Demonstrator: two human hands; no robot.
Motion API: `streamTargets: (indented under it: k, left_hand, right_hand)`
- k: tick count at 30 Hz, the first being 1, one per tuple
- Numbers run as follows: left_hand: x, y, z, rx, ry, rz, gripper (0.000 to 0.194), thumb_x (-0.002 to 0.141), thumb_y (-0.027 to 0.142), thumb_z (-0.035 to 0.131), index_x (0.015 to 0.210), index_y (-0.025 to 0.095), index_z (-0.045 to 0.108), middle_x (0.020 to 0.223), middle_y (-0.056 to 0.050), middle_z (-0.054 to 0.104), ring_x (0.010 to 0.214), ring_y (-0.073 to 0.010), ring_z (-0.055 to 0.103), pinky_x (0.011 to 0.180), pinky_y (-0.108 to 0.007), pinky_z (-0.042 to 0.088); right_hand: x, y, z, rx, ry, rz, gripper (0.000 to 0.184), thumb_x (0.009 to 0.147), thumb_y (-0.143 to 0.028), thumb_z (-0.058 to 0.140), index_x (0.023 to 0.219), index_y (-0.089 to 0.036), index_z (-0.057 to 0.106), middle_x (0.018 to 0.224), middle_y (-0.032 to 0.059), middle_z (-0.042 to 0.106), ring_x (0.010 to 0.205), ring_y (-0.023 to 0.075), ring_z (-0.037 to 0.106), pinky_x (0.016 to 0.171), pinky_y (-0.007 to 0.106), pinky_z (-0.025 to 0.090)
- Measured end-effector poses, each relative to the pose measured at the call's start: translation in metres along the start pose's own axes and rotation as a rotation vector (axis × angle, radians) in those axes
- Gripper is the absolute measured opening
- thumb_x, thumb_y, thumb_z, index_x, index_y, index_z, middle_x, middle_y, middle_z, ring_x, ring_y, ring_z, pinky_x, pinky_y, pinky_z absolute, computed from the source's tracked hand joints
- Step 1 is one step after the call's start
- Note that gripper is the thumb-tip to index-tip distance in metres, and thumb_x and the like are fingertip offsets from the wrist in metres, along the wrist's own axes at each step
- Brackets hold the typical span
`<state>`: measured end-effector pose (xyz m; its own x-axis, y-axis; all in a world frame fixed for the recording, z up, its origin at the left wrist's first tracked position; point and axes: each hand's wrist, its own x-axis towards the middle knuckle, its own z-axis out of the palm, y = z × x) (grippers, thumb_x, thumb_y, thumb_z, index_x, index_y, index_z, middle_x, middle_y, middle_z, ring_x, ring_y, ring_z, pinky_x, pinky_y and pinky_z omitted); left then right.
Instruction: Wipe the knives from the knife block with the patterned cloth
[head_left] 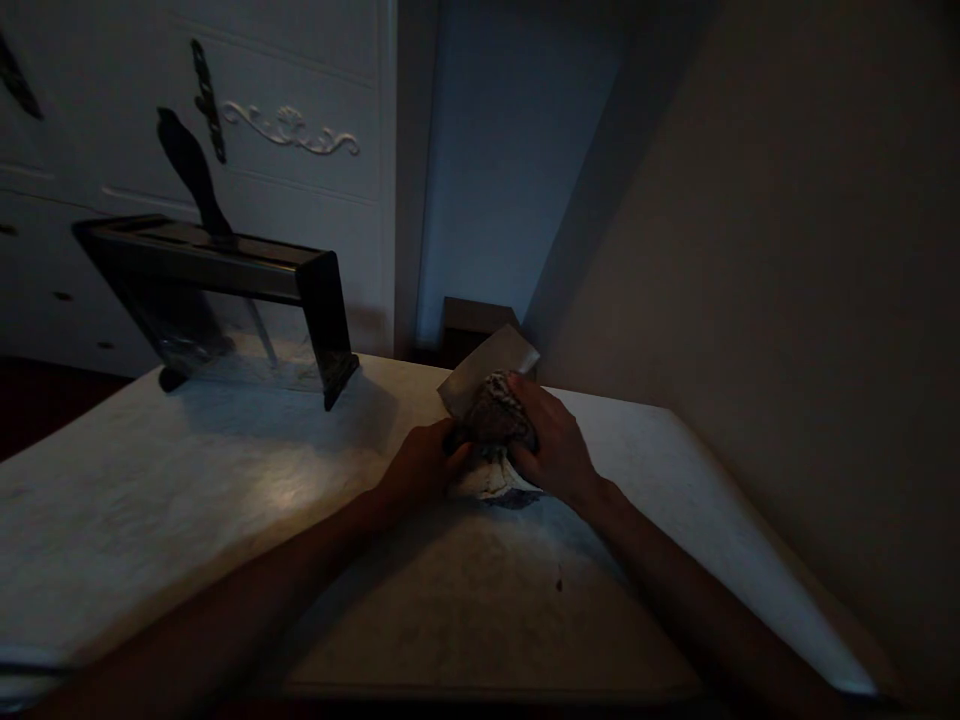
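Bare forearms, left fingers gripping cleaver, its long axis pointing away rightward, right fingers clutching cloth

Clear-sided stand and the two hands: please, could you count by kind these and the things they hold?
Hands: 2, the left hand and the right hand
Stand: 1
Black-handled tool: 1
Broad blade: 1
Bunched cloth: 1, seemingly one piece
Total: 6

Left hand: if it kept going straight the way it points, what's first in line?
Looks like the dark patterned bundle, right at the left hand's fingers, with the right hand beyond. Too dim to be sure of depth or contact.
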<state>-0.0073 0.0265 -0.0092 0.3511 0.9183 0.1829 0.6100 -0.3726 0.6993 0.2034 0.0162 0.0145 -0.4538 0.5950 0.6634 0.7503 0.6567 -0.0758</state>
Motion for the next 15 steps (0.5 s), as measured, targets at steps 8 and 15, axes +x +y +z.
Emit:
streamTargets:
  k: [8,15]
  left_hand:
    - [0.000,-0.001,0.002,0.131,-0.033,0.027,0.020,0.085,0.023,0.057,0.101,0.014,0.065,0.093,-0.010,0.073,0.080,-0.0209,0.068,0.070,-0.028,0.048]
    - [-0.001,-0.002,0.004,0.102,-0.018,0.038,0.021,0.085,0.026,0.057,0.099,0.014,0.067,0.091,-0.010,0.074,0.077,-0.0203,0.067,0.067,-0.027,0.046]
  right_hand:
    - [0.017,-0.015,0.006,-0.037,-0.239,-0.242,0.070,0.086,-0.035,0.057,0.148,-0.011,0.034,0.150,0.0201,0.043,0.145,0.0294,0.031,0.117,0.055,0.028]
    - [0.004,-0.010,0.009,-0.040,-0.172,-0.314,0.057,0.087,-0.030,0.057,0.141,-0.014,0.046,0.142,0.0151,0.054,0.139,0.0282,0.041,0.114,0.052,0.035]
